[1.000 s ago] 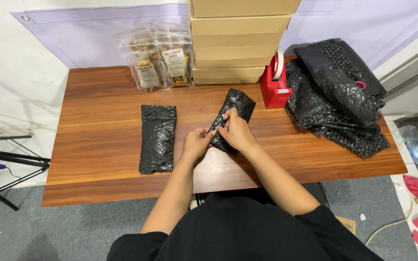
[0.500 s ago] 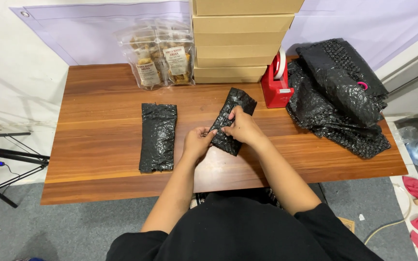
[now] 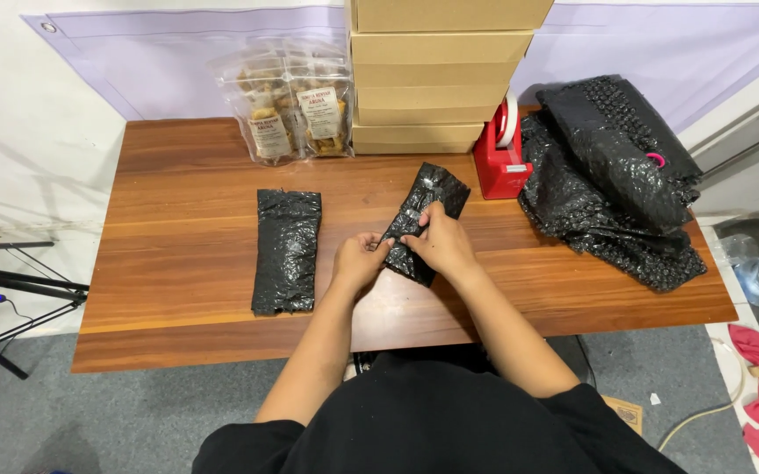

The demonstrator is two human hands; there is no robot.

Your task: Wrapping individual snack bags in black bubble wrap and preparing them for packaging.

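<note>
A parcel wrapped in black bubble wrap (image 3: 426, 206) lies slanted near the middle of the wooden table (image 3: 177, 237). My right hand (image 3: 438, 241) presses on its lower half and grips it. My left hand (image 3: 360, 261) pinches the same parcel at its near left edge. A second black wrapped parcel (image 3: 286, 250) lies flat to the left, apart from both hands.
A red tape dispenser (image 3: 502, 154) stands behind the parcel. A heap of black bubble wrap (image 3: 612, 175) fills the right end. Stacked cardboard boxes (image 3: 436, 75) and clear bags of snacks (image 3: 291, 110) stand at the back. A tripod leg (image 3: 10, 290) is at left.
My hands have shifted slightly on the slanted parcel, fingers working along its edge. The parcel and the rest stay where they were.
</note>
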